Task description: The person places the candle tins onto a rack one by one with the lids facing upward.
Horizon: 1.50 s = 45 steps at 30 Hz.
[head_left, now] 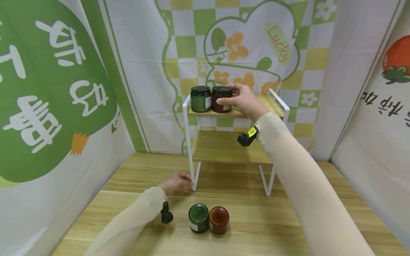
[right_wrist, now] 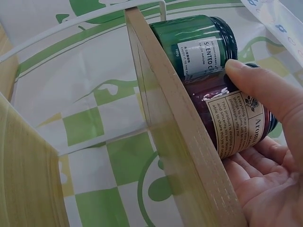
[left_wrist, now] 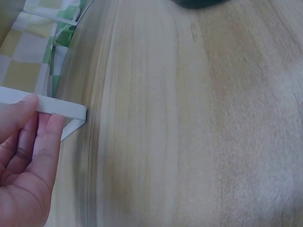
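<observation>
On the top board of a two-tier shelf rack (head_left: 230,145), my right hand (head_left: 245,101) holds a dark red scented candle jar (head_left: 221,99) with a black lid. In the right wrist view the thumb lies near the lid and the fingers curl round the far side of the red jar (right_wrist: 232,116). Right beside it stands a green scented candle jar (head_left: 200,99), also black-lidded, with a white label. Low at the rack's left front, my left hand (head_left: 177,183) pinches the white metal leg (left_wrist: 61,108) between thumb and fingers.
In front of the rack, a second green jar (head_left: 198,218) and a reddish-brown jar (head_left: 219,220) stand side by side on the wooden table (head_left: 256,224). A printed cloth (head_left: 185,46) hangs behind the rack, with more cloth walls left and right.
</observation>
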Each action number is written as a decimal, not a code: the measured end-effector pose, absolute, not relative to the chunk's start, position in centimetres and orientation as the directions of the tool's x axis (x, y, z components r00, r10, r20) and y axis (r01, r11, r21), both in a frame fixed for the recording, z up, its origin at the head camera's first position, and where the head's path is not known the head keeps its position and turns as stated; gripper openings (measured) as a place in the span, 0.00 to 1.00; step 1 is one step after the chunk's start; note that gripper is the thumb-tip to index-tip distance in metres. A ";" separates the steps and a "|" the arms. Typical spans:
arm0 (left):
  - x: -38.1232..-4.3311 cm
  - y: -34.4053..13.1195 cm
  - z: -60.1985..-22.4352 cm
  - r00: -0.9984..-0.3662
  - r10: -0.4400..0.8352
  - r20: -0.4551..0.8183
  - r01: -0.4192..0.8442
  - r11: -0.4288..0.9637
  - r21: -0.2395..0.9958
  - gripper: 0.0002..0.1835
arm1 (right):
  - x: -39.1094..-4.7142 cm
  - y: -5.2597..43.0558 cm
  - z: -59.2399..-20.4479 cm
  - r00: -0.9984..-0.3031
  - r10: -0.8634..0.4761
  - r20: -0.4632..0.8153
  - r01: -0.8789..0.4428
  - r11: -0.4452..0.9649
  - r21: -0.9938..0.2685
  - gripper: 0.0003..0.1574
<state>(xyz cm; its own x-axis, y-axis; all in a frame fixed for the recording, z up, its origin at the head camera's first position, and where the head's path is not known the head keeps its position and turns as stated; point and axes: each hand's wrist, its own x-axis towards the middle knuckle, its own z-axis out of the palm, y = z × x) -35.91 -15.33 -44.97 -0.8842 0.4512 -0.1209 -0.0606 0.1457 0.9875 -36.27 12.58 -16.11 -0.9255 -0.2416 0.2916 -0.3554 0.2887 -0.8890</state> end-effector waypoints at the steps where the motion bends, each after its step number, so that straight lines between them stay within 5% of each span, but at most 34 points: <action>1: -35.9 -15.4 -45.0 -0.884 0.452 -0.121 -0.063 0.142 0.988 0.05 | -36.3 12.5 -16.1 -0.925 -0.242 0.292 -0.356 0.290 -0.888 0.40; 20: -35.9 -15.3 -45.1 -0.876 0.470 -0.113 -0.059 0.128 0.990 0.06 | -35.9 13.2 -15.4 -0.918 -0.247 0.311 -0.376 0.286 -0.881 0.46; 29: -35.7 -15.7 -45.1 -0.862 0.500 -0.084 -0.034 0.107 0.994 0.07 | -35.0 14.5 -14.1 -0.904 -0.233 0.357 -0.394 0.138 -0.909 0.43; 37: -35.8 -15.2 -44.9 -0.889 0.435 -0.142 -0.074 0.168 0.983 0.07 | -32.5 15.9 -13.5 -0.882 -0.171 0.439 -0.404 -0.204 -0.892 0.39; 45: -35.8 -15.3 -44.9 -0.886 0.445 -0.130 -0.067 0.154 0.986 0.08 | -30.6 17.1 -14.7 -0.845 -0.199 0.496 -0.438 -0.272 -0.857 0.38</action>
<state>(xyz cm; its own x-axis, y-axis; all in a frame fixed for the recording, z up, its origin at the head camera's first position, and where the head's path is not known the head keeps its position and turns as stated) -35.84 -15.31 -44.94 -0.8861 0.4449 -0.1299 -0.0673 0.1537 0.9858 -30.61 17.09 -14.67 -0.8453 -0.1992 0.4958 -0.4385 -0.2718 -0.8567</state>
